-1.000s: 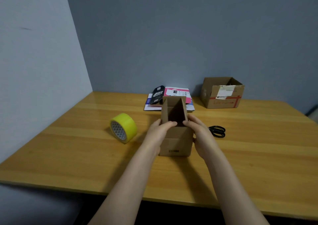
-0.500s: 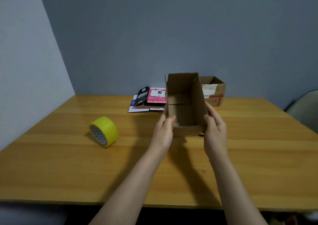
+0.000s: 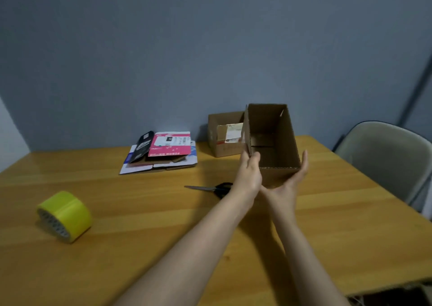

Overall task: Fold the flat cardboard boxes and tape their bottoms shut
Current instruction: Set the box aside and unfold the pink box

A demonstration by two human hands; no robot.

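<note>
Head view: box in hands near table's far edge, scissors below-left.

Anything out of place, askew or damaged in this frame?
Nothing spilled or damaged. The brown box is held tipped, opening toward the camera, between left hand and right hand. Only the stack of flat boxes is loosely fanned, its black piece askew.

A plain blue-grey wall fills the upper half, meeting a paler side wall at 9 o'clock. A wooden worktop with a warm yellow grain spreads from the centre to 6 o'clock. A pale cushioned chair stands at 3 o'clock, just beside the worktop's edge. The light is dim and even.
</note>
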